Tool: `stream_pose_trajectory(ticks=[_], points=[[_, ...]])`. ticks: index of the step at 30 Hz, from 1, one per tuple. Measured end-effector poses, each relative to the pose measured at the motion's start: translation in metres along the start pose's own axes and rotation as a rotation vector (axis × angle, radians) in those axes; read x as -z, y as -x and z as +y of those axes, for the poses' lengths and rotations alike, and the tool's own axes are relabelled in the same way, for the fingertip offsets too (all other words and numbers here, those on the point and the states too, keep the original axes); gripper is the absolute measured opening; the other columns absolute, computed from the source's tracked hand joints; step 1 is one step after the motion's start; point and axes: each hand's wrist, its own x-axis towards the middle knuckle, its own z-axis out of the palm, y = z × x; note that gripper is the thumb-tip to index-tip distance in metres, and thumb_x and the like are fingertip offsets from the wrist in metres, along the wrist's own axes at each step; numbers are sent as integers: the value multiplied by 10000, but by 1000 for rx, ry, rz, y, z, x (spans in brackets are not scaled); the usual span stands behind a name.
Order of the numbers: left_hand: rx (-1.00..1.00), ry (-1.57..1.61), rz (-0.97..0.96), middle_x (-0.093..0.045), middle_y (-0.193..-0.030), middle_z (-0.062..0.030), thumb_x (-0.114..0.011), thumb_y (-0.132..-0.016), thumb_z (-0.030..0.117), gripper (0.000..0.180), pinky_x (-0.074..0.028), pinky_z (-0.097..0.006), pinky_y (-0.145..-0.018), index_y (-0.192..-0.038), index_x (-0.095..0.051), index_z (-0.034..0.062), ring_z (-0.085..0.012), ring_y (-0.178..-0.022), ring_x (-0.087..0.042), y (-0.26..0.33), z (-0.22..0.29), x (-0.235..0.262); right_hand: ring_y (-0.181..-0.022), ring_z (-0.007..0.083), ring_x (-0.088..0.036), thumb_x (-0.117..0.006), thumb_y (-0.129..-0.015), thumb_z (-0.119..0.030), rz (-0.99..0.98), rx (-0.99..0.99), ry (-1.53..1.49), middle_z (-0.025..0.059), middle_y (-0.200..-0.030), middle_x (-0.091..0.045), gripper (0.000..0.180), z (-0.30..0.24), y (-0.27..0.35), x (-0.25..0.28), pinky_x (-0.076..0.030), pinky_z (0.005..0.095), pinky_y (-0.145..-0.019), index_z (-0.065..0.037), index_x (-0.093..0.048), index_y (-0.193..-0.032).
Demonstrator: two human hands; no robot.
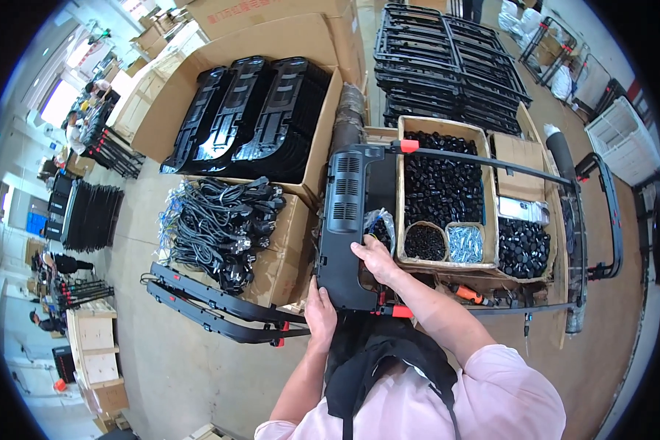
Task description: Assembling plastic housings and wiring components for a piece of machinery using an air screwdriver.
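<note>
Head view: both hands grip black panel (pixel 348 220) over cartons, seemingly warehouse floor (pixel 161 352).

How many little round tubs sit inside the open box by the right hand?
2: a tub of black parts near the right hand, and a tub of shiny screws beside it. More may be hidden.

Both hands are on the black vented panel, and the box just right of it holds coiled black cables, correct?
Not quite. In the head view both hands, left hand and right hand, are on the black vented panel, but the box right of it holds small black caps; the cables lie left.
</note>
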Motion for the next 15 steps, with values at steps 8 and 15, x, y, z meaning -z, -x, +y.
stream_pose_trajectory(ticks=[8, 15], points=[[-3, 28, -37, -633, -1398, -309, -457, -1125, 196, 462, -481, -470, -1087, -1517, -493, -45, -437, -1291, -626, -7, -4, 0, -977, 225, -684, -685, -1040, -363, 17, 14, 167, 150, -1072, -721, 471, -5, 1, 12, -538, 368, -870, 58, -620, -1241], [-451, 32, -73, -698, -1151, -171, -652, -1013, 74, 193, -526, -425, -972, -1183, -698, -3, -335, -1073, -672, -45, 87, -8, -797, 131, -673, -627, -1059, -272, 150, -26, 171, 74, -1003, -755, 325, -74, 111, 123, -559, 302, -736, 17, -687, -1194]])
